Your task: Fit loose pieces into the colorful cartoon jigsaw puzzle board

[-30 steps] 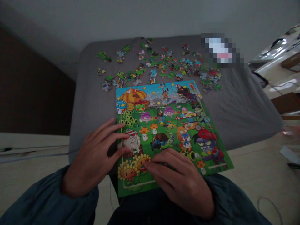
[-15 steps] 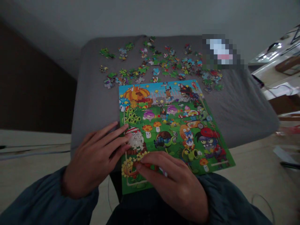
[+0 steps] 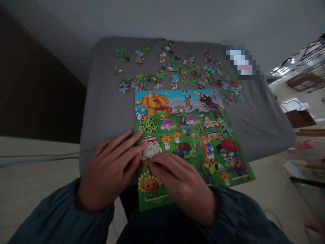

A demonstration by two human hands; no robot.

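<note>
A cartoon jigsaw puzzle (image 3: 195,166) in a green-bordered tray lies on the grey-covered surface, its near edge close to my body. My left hand (image 3: 114,159) rests across its left side, fingers stretched and slightly spread, tips on the picture beside the white bearded figure. Close to those fingertips, my right hand (image 3: 177,179) has its thumb and fingers pinched together on the puzzle, just above the sunflower picture (image 3: 150,183). Whatever lies between these fingertips is hidden. Loose puzzle pieces (image 3: 175,78) are scattered beyond the puzzle's far edge.
The grey cloth (image 3: 106,98) covers a padded-looking surface against a pale wall (image 3: 162,17). A blurred-out device (image 3: 241,62) sits at the back right. On the floor at right are cardboard boxes (image 3: 301,118), and a dark panel (image 3: 38,84) stands at left.
My right hand has moved slightly up from the sunflower, whose face now shows whole. The left hand stays spread at the puzzle's left side. The view has shifted a little.
</note>
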